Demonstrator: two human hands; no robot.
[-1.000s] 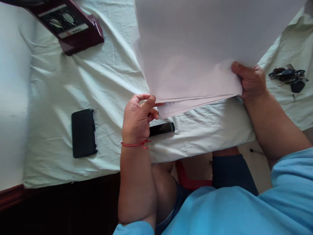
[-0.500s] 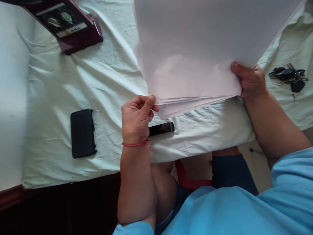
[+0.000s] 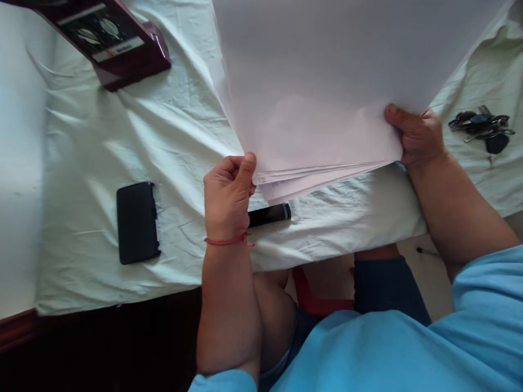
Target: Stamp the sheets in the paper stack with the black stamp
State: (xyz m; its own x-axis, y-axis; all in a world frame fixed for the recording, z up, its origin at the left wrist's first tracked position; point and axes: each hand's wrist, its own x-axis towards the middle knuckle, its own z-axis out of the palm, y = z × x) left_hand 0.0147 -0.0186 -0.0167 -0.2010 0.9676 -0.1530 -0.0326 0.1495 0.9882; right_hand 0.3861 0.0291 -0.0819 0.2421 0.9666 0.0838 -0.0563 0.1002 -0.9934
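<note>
A loose stack of white paper sheets is held up over the cloth-covered table, running past the top of the view. My left hand, with a red thread on its wrist, pinches the near left corner between thumb and fingers. My right hand grips the near right corner, its thumb flat on the top sheet. Along the near edge the sheets fan apart, widest towards the left. Beneath my left wrist lies a dark, slim device, partly hidden.
A black rectangular case lies on the pale green cloth to the left. At the back left stands a maroon box with a picture panel. A bunch of keys rests at the right. A red chair shows below the table edge.
My left thumb has shifted slightly up and left on the corner. The left side of the stack has spread further left, showing more sheet edges. My right hand stays almost still.
</note>
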